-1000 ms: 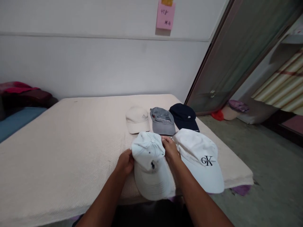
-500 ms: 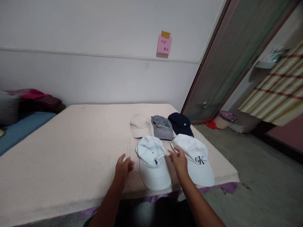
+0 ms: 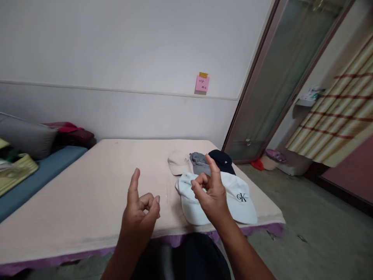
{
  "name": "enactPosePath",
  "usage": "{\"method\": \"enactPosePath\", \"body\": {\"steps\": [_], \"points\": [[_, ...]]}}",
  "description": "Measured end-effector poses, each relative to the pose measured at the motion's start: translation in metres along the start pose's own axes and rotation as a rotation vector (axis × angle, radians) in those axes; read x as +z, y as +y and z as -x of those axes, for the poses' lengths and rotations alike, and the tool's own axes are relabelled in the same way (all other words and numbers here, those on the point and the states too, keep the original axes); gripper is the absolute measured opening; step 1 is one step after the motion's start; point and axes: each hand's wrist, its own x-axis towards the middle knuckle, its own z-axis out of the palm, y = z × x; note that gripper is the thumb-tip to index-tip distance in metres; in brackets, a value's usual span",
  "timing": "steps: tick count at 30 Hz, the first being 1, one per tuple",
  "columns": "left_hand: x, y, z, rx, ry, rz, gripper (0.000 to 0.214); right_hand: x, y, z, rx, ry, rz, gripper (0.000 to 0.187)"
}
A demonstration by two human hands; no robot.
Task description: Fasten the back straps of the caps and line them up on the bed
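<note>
Left hand: the left hand (image 3: pixel 139 208) is raised off the bed, loosely curled, forefinger up, holding nothing.
Right hand: the right hand (image 3: pixel 210 191) is lifted the same way, empty, in front of the pale blue cap (image 3: pixel 189 200).
Caps: that cap lies at the near edge of the bed (image 3: pixel 87 202), touching the white cap (image 3: pixel 241 196); a cream cap (image 3: pixel 178 162), grey cap (image 3: pixel 198 163) and navy cap (image 3: pixel 222 160) sit behind.
Risk: both front brims reach the edge, so a sweeping sleeve could likely drag one to the floor.

Five caps on bed (image 3: pixel 87 194), right end: three (image 3: pixel 178 162) in back row, two (image 3: pixel 243 198) in front nr edge.
</note>
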Motion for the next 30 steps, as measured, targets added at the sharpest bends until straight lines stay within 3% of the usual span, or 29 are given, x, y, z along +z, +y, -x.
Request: {"method": "enactPosePath", "body": {"steps": [5, 10, 15, 19, 21, 24, 25, 27, 30], "points": [[-0.02, 0.002, 0.01, 0.044, 0.035, -0.058, 0.081, 0.012, -0.022, 0.002, -0.037, -0.036, -0.006, 0.073], [-0.02, 0.01, 0.012, 0.015, 0.058, -0.061, 0.081, 0.014, -0.024, 0.0, -0.034, -0.068, -0.024, 0.073], [0.002, 0.017, 0.009, 0.031, 0.088, -0.121, 0.082, -0.001, -0.008, -0.009, -0.045, -0.086, -0.044, 0.073], [0.032, 0.02, 0.007, 0.052, 0.111, -0.121, 0.083, -0.023, 0.012, -0.012, -0.025, -0.081, -0.087, 0.073], [0.049, 0.016, 0.008, 0.051, 0.148, -0.108, 0.072, -0.036, 0.025, -0.01, 0.03, -0.106, -0.105, 0.069], [0.07, -0.005, 0.01, 0.014, 0.237, -0.144, 0.022, -0.053, 0.051, 0.002, 0.128, -0.224, -0.084, 0.032], [0.076, -0.016, 0.012, -0.006, 0.254, -0.179, 0.018, -0.056, 0.061, 0.008, 0.151, -0.28, -0.067, 0.015], [0.084, -0.044, 0.017, -0.052, 0.227, -0.263, 0.032, -0.059, 0.081, 0.023, 0.185, -0.36, -0.036, 0.018], [0.086, -0.09, 0.028, -0.121, 0.135, -0.386, 0.037, -0.049, 0.115, 0.057, 0.239, -0.365, -0.024, 0.029]]}}
